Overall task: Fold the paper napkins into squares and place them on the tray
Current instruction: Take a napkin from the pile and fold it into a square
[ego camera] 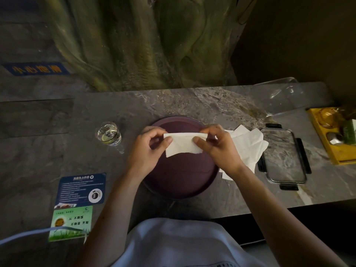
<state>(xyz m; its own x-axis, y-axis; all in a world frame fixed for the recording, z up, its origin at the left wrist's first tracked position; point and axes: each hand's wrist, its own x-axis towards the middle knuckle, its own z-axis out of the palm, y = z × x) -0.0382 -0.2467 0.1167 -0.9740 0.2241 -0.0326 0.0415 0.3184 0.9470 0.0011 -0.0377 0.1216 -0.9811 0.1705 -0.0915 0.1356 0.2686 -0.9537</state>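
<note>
Two hands hold one white napkin (183,143) above the round purple tray (183,176), which sits in the middle of the stone desk (192,105), closer to its near edge. The napkin is folded into a strip. Its long axis runs from left to right, almost parallel to the near edge of the desk. The straight folded edge points to the far edge and the loose, uneven edge hangs toward the person.

The left hand (148,149) pinches the left end of the strip between thumb and curled fingers (165,140). The right hand (217,149) pinches the right end in the same way. The napkin does not touch the tray.

Just right of the tray lies a loose pile of napkins (248,145), partly under the right wrist. Beside it, toward the right edge, lies a clear lid (285,157) with black clips. A glass (109,134) of water stands left of the tray. A blue card (81,188) and a green card (71,222) lie near the near left corner.
</note>
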